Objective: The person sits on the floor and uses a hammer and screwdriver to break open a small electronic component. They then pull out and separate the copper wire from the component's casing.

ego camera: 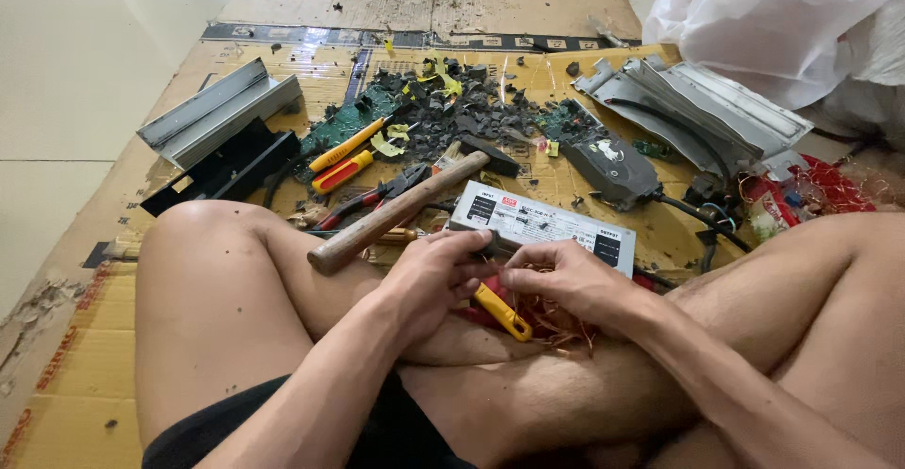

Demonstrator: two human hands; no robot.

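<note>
Crossed bare legs are filling the bottom of the view, at six o'clock. Just above them both hands are meeting over a tangle of copper wire: the left hand is pinching a small dark piece, the right hand is curling its fingers on the same spot. A yellow-handled tool is lying under them. At twelve o'clock of the hands a white metal box is resting on the cardboard, with a hammer lying at eleven o'clock.
</note>
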